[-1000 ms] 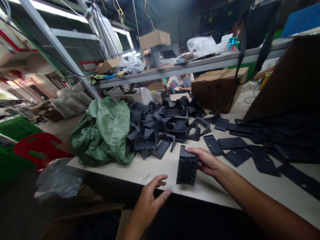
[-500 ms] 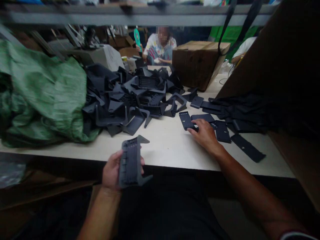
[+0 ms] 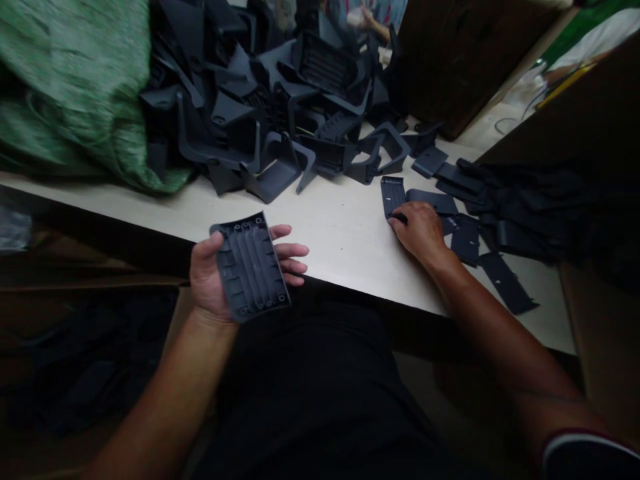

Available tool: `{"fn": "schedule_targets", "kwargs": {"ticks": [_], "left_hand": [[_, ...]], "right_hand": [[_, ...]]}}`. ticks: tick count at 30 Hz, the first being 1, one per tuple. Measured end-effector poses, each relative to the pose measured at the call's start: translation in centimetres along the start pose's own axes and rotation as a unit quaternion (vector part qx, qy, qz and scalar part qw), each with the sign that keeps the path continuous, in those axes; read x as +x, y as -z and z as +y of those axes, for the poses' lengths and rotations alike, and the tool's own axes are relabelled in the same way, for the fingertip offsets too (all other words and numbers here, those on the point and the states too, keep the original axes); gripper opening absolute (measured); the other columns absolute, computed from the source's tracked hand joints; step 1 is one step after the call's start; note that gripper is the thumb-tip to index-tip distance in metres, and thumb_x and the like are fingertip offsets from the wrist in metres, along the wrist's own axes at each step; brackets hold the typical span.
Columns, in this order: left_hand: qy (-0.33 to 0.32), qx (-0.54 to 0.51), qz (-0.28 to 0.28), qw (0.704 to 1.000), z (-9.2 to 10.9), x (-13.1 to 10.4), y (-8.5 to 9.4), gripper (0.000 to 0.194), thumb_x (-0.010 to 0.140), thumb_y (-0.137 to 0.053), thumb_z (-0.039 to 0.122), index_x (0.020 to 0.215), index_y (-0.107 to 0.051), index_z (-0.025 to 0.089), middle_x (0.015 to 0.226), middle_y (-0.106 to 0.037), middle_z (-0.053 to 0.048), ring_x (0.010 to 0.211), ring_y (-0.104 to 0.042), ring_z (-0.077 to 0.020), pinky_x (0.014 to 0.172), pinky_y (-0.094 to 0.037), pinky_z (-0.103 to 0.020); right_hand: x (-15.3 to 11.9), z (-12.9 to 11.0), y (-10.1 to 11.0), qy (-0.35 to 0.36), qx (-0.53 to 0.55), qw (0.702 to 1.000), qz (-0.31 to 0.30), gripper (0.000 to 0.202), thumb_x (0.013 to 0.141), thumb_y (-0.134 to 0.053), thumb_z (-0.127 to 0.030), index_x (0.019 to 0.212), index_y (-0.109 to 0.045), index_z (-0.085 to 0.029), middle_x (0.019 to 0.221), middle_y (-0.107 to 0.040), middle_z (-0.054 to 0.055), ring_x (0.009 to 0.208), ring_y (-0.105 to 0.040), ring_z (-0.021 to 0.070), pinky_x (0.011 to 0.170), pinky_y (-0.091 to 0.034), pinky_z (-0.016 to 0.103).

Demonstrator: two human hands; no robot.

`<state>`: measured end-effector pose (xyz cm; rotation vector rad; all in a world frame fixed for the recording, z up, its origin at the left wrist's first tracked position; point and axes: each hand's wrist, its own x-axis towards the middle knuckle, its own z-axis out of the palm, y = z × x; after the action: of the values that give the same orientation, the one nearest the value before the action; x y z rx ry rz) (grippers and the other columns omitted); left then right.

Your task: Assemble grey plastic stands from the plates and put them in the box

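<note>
A dark grey plastic bracket rests across the palm of my left hand, its ribbed face with small screw holes turned up. My left thumb presses on its near edge, and the other fingers reach out beyond its far side. On the tabletop, my right hand has its thumb and fingers closed at the lower end of a flat black plate. More flat plates lie around that hand, among them one plate beside the wrist and a longer plate nearer the table edge.
A large heap of dark grey brackets covers the back of the table. At left is a green woven sack. A cardboard box stands behind, and a pile of black parts lies right. Another person's hand shows at the back.
My view has tipped down toward the table. The bracket in my left hand has turned so its ribbed face points up, and those fingers have stretched out. My right hand stays by the same plate.
</note>
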<state>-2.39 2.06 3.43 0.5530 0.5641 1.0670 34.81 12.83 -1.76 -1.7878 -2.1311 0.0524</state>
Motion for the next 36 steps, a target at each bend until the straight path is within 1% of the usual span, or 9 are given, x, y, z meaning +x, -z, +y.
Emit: {"fn": "schedule_targets", "kwargs": {"ticks": [5,8,12,15,18,21,27,32,36], "left_hand": [[-0.009,0.026,0.021,0.999,0.1,-0.1,0.5,0.06,0.085,-0.071,0.061,0.114,-0.075,0.009,0.107,-0.081,-0.022,0.089,-0.081,-0.0372,0.084,-0.065,-0.051],[0.006,0.07,0.034,0.997,-0.3,0.4,1.1,0.063,0.09,-0.067,0.065,0.115,-0.074,0.007,0.098,-0.081,-0.02,0.082,-0.08,-0.0335,0.079,-0.066,-0.046],[0.033,0.177,0.061,0.982,-1.0,0.9,1.9,0.064,0.095,-0.066,0.067,0.12,-0.072,0.009,0.091,-0.08,-0.015,0.076,-0.078,-0.0271,0.07,-0.063,-0.033],[0.071,0.215,0.034,0.974,-1.0,0.6,2.6,0.076,0.093,-0.063,0.077,0.124,-0.073,0.008,0.09,-0.08,-0.016,0.075,-0.077,-0.027,0.067,-0.062,-0.032],[0.091,0.208,0.01,0.974,-0.5,0.1,3.1,0.091,0.088,-0.052,0.091,0.122,-0.076,0.01,0.091,-0.08,-0.017,0.075,-0.078,-0.0288,0.068,-0.063,-0.035],[0.078,0.153,-0.009,0.985,-0.1,0.1,3.1,0.097,0.084,-0.047,0.097,0.117,-0.078,0.011,0.09,-0.08,-0.017,0.076,-0.079,-0.0308,0.07,-0.064,-0.038],[0.026,-0.03,0.016,0.999,-0.9,1.1,2.1,0.096,0.086,-0.047,0.095,0.111,-0.079,0.007,0.102,-0.083,-0.02,0.09,-0.082,-0.0334,0.087,-0.067,-0.047],[-0.044,-0.116,0.108,0.986,-1.9,1.1,2.1,0.089,0.09,-0.048,0.091,0.119,-0.077,0.012,0.121,-0.081,-0.02,0.11,-0.079,-0.0345,0.102,-0.062,-0.053],[-0.08,-0.133,0.151,0.976,-2.1,1.4,2.5,0.077,0.094,-0.054,0.084,0.119,-0.076,0.015,0.129,-0.079,-0.018,0.125,-0.074,-0.0342,0.109,-0.058,-0.052]], "right_hand": [[-0.7,-1.5,1.1,-0.007,0.193,0.977,0.09,0.016,0.095,-0.071,-0.036,0.1,-0.078,-0.022,0.104,-0.079,0.01,0.101,-0.071,0.0296,0.097,-0.056,0.048],[-0.8,-2.7,1.7,-0.11,0.418,0.89,0.142,0.025,0.093,-0.076,-0.048,0.102,-0.074,-0.025,0.093,-0.076,0.004,0.083,-0.071,0.0213,0.081,-0.061,0.037],[-1.3,-3.3,1.1,-0.236,0.562,0.791,0.048,0.04,0.083,-0.083,-0.06,0.09,-0.069,-0.023,0.078,-0.071,0.002,0.07,-0.069,0.0172,0.072,-0.063,0.032],[-2.2,-2.9,0.9,-0.274,0.481,0.832,-0.025,0.05,0.082,-0.083,-0.068,0.082,-0.073,-0.019,0.072,-0.072,0.006,0.063,-0.067,0.0179,0.063,-0.059,0.031],[-3.0,-2.9,1.9,-0.196,0.267,0.943,-0.044,0.051,0.09,-0.074,-0.068,0.085,-0.08,-0.017,0.074,-0.076,0.01,0.066,-0.069,0.022,0.063,-0.055,0.034],[-2.6,-4.2,3.1,-0.102,0.088,0.991,-0.012,0.045,0.092,-0.076,-0.061,0.105,-0.084,-0.019,0.091,-0.081,0.012,0.08,-0.074,0.0289,0.079,-0.058,0.043],[0.0,-7.2,1.5,0.055,0.043,0.994,-0.082,0.062,0.086,-0.087,-0.05,0.138,-0.074,-0.018,0.138,-0.074,0.019,0.122,-0.07,0.041,0.107,-0.054,0.057],[0.1,-9.4,0.6,-0.004,0.191,0.977,-0.091,0.047,0.085,-0.087,-0.049,0.125,-0.081,-0.026,0.115,-0.082,0.011,0.099,-0.077,0.0341,0.093,-0.06,0.052],[-2.9,-14.4,2.0,-0.008,0.399,0.914,-0.076,0.047,0.086,-0.087,-0.052,0.127,-0.08,-0.03,0.122,-0.081,0.007,0.107,-0.077,0.0326,0.094,-0.063,0.049]]}}
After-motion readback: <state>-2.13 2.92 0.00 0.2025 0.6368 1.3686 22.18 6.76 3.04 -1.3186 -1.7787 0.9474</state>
